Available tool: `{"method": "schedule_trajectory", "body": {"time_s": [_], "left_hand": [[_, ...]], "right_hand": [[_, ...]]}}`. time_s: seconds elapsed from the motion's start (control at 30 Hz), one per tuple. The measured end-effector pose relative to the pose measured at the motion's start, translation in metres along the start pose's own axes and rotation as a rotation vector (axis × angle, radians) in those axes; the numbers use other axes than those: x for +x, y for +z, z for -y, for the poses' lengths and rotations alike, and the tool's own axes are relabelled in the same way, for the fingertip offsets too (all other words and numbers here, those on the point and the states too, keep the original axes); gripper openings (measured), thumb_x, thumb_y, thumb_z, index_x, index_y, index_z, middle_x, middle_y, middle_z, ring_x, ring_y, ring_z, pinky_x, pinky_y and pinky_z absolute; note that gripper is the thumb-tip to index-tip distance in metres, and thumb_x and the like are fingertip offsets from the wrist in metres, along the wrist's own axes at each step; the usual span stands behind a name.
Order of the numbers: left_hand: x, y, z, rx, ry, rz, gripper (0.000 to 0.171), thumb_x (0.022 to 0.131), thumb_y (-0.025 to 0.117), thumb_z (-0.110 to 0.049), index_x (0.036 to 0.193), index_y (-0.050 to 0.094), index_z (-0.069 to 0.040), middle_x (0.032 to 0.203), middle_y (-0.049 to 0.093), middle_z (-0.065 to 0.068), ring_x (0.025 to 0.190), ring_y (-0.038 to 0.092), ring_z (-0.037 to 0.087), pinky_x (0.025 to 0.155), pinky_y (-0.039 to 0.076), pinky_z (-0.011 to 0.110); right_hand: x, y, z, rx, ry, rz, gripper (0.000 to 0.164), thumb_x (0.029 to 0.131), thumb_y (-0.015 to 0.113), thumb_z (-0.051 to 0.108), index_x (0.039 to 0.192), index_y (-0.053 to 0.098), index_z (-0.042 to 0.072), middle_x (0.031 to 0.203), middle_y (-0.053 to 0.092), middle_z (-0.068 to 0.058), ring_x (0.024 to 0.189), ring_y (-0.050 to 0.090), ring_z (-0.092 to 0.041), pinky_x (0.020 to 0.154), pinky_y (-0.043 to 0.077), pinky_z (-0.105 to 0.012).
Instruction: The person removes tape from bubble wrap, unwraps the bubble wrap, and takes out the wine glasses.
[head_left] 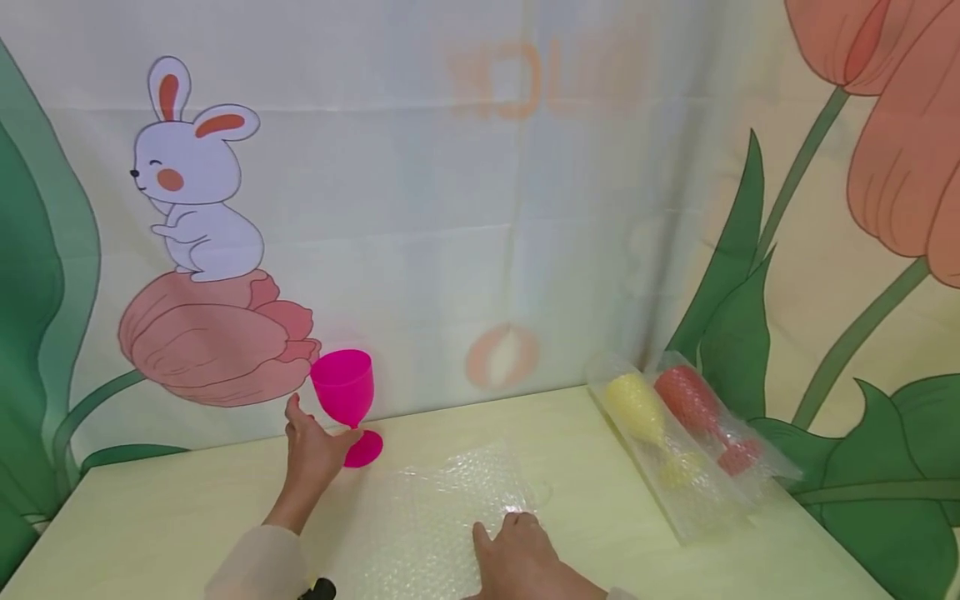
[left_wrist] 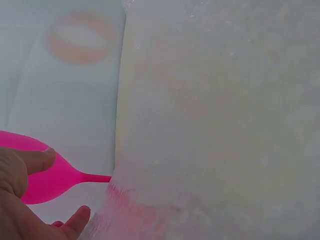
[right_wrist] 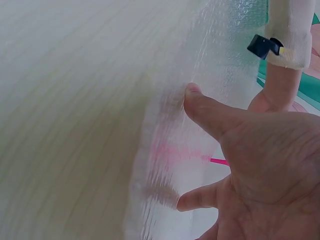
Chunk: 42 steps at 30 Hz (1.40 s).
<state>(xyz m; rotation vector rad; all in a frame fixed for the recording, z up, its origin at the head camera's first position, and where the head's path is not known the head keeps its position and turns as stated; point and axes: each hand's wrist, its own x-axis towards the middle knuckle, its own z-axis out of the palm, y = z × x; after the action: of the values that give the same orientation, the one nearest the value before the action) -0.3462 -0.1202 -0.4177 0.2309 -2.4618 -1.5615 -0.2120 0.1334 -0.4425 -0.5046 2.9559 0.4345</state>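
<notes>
A bright pink plastic goblet (head_left: 345, 387) stands upright near the table's far side. My left hand (head_left: 315, 454) is right beside it, thumb by the stem and foot, the other fingers spread up along the bowl. In the left wrist view, the thumb and fingers are apart, overlapping the goblet (left_wrist: 52, 177). A sheet of bubble wrap (head_left: 427, 533) lies flat on the table in front of the goblet. My right hand (head_left: 521, 554) rests on the sheet's right part; in the right wrist view its spread thumb and fingers touch the bubble wrap (right_wrist: 205, 65).
At the right of the pale table (head_left: 577, 467) lie a yellow goblet (head_left: 637, 408) and a red goblet (head_left: 690, 404), each wrapped in bubble wrap. A printed curtain (head_left: 420, 275) hangs close behind the table. A black wrist device (head_left: 322, 589) sits near my left sleeve.
</notes>
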Motion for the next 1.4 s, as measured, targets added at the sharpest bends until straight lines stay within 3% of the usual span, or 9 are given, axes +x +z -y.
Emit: {"method": "schedule_trajectory", "body": {"time_s": [0.27, 0.57, 0.73, 0.97, 1.17, 1.4], "left_hand": [[-0.016, -0.01, -0.001, 0.14, 0.036, 0.113, 0.106, 0.09, 0.078, -0.007, 0.16, -0.001, 0.002, 0.151, 0.023, 0.036, 0.137, 0.034, 0.054, 0.102, 0.047, 0.063], [-0.045, -0.016, -0.001, 0.338, 0.136, 0.286, 0.098, 0.087, 0.082, -0.013, 0.156, 0.015, 0.005, 0.148, 0.028, 0.035, 0.132, 0.041, 0.052, 0.101, 0.047, 0.065], [-0.062, -0.017, -0.003, 0.417, 0.206, 0.347, 0.087, 0.086, 0.084, -0.016, 0.152, 0.032, 0.007, 0.148, 0.033, 0.034, 0.13, 0.047, 0.049, 0.099, 0.05, 0.062], [-0.081, -0.021, -0.008, 0.542, 0.215, 0.447, 0.065, 0.084, 0.087, -0.023, 0.136, 0.058, 0.002, 0.142, 0.047, 0.026, 0.124, 0.053, 0.041, 0.101, 0.049, 0.06], [-0.093, -0.025, -0.007, 0.629, 0.23, 0.45, 0.053, 0.083, 0.087, -0.026, 0.126, 0.066, -0.004, 0.132, 0.057, 0.019, 0.115, 0.056, 0.035, 0.097, 0.051, 0.06], [-0.104, -0.031, 0.004, 0.71, 0.259, 0.458, 0.05, 0.079, 0.09, -0.028, 0.119, 0.07, -0.007, 0.126, 0.06, 0.016, 0.118, 0.054, 0.04, 0.097, 0.045, 0.067]], "right_hand": [[0.0, 0.002, 0.0, 0.076, 0.008, -0.006, 0.092, 0.078, 0.065, 0.08, 0.144, 0.059, 0.017, 0.119, 0.064, -0.028, 0.114, 0.06, -0.037, 0.097, 0.05, -0.042], [-0.002, 0.003, -0.003, -0.004, -0.048, -0.048, 0.091, 0.081, 0.057, 0.085, 0.143, 0.061, 0.017, 0.116, 0.068, -0.024, 0.111, 0.064, -0.033, 0.096, 0.051, -0.042], [-0.002, 0.003, -0.003, -0.016, -0.06, -0.04, 0.092, 0.082, 0.053, 0.086, 0.144, 0.06, 0.018, 0.12, 0.068, -0.023, 0.113, 0.064, -0.033, 0.099, 0.051, -0.042], [-0.001, 0.001, -0.001, -0.04, -0.061, -0.028, 0.093, 0.083, 0.05, 0.087, 0.146, 0.058, 0.019, 0.123, 0.068, -0.022, 0.116, 0.063, -0.032, 0.099, 0.049, -0.042], [-0.001, 0.001, 0.0, -0.019, -0.05, -0.026, 0.092, 0.083, 0.053, 0.086, 0.145, 0.059, 0.018, 0.122, 0.068, -0.023, 0.116, 0.063, -0.032, 0.1, 0.049, -0.042], [-0.001, 0.002, -0.001, 0.001, -0.045, -0.039, 0.091, 0.082, 0.057, 0.084, 0.144, 0.059, 0.017, 0.119, 0.066, -0.026, 0.113, 0.063, -0.034, 0.097, 0.053, -0.04]]}}
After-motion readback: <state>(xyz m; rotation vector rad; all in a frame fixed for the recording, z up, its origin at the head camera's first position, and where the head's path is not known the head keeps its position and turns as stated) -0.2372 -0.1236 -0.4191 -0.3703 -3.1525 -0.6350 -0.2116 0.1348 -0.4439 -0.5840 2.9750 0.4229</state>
